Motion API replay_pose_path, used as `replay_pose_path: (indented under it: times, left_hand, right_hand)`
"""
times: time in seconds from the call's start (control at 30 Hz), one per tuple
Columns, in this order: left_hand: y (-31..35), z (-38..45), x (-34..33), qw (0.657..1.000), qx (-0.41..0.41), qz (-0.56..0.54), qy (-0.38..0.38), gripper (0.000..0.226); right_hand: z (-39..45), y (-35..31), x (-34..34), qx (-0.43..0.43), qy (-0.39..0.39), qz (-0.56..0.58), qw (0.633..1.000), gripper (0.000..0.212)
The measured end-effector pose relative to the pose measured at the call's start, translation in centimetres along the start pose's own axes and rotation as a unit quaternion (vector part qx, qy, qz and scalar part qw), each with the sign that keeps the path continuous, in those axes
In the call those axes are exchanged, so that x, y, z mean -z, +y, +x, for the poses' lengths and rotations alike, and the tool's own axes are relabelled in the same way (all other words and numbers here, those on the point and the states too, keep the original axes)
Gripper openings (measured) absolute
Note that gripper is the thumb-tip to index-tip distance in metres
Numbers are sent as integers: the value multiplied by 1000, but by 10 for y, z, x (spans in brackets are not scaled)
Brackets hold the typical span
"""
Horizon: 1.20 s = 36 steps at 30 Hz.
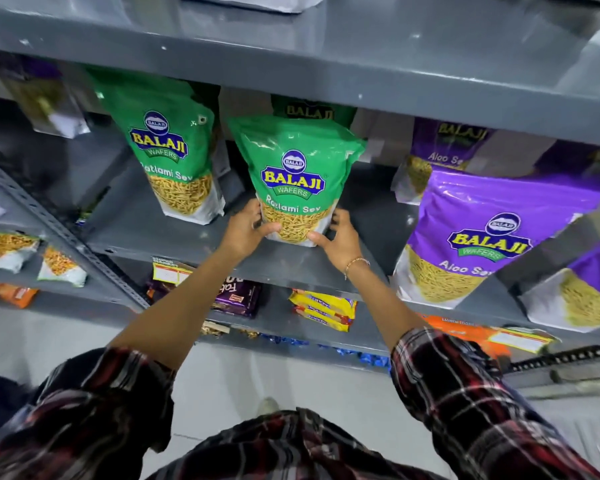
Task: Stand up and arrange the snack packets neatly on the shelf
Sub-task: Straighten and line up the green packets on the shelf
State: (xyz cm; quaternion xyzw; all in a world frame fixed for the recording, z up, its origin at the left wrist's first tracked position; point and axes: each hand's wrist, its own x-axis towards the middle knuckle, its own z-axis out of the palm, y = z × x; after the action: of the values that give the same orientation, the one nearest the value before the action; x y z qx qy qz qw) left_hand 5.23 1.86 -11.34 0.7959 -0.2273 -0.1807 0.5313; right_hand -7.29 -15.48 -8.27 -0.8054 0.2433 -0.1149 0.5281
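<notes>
Both hands are on it: the left hand (245, 233) and the right hand (340, 242) clasp the bottom corners of the glossy green Ratlami Sev pouch (297, 178), one each side, thumbs across its front. The pouch stands upright on the grey metal shelf (174, 237), long axis vertical, directly ahead of both hands and equally near each. To its left stands a matching green pouch (168, 150); to its right, a purple Aloo Sev pouch (478, 237), so any squaring-up looks like a small nudge.

A green Ratlami Sev packet (293, 174) stands upright on the grey shelf (187, 233), beside another green packet (168, 147).
</notes>
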Motion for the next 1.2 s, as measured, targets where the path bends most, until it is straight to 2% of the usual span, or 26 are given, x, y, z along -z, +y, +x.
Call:
replay_pose_path:
  times: [0.17, 0.57, 0.87, 0.93, 0.97, 1.03, 1.07, 1.1, 1.13, 1.2]
  left_hand:
    - [19, -36, -4, 1000, 7, 17, 15, 54]
    - [13, -75, -8, 999, -12, 27, 12, 51]
    - [6, -75, -3, 999, -32, -15, -11, 51]
    - [9, -77, -1, 998, -44, -24, -29, 54]
    - [9, -78, 2, 998, -48, -30, -32, 57]
    - [4, -80, 13, 998, -54, -45, 1, 65]
    - [0, -80, 22, 997, -55, -47, 35, 63]
    - [-2, -80, 33, 994, -54, -51, 74, 58]
    - [-8, -78, 48, 990, -50, -57, 121, 52]
    - [-20, -71, 79, 973, -53, -79, 211, 49]
  right_hand:
    - [-26, 10, -2, 13, 9, 7, 1000, 61]
    - [-66, 20, -5, 26, 14, 17, 999, 60]
    - [-76, 23, -12, 24, 13, 28, 999, 64]
    - [-83, 25, -18, 27, 46, 64, 997, 62]
    - [-90, 26, -24, 24, 96, 81, 992, 57]
    - [-108, 25, -39, 27, 226, 64, 972, 32]
    - [-118, 25, -49, 35, 262, 36, 964, 23]
    - [-127, 21, -60, 53, 262, 11, 964, 20]
    - [-133, 14, -72, 73, 228, -3, 971, 22]
    - [-137, -2, -98, 119, 120, -42, 985, 23]
